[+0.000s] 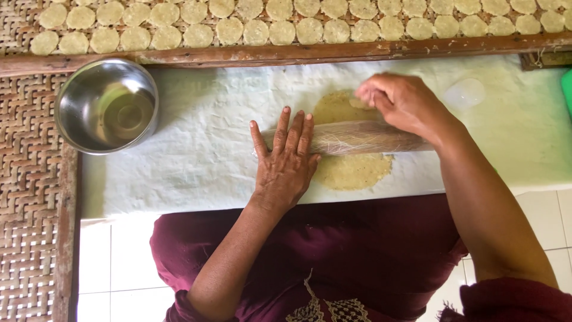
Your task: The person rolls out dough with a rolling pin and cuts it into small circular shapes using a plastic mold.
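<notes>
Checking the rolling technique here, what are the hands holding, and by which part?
Left hand presses flat on the rolling pin's left end; right hand rests over its right part, fingertips at the dough.

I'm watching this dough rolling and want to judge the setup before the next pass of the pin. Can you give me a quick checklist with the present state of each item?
1. Left hand flat on the rolling pin: ok, palm and fingers lie over its left end.
2. Right hand on the pin: not ok, its fingers pinch at the dough's far edge.
3. Dough sheet under the pin: ok, it shows on both sides.
4. Dough fully on the white cloth: ok.
5. Steel bowl apart from the pin: ok, it stands to the left.
6. Dough evenly thin: cannot tell.
</notes>
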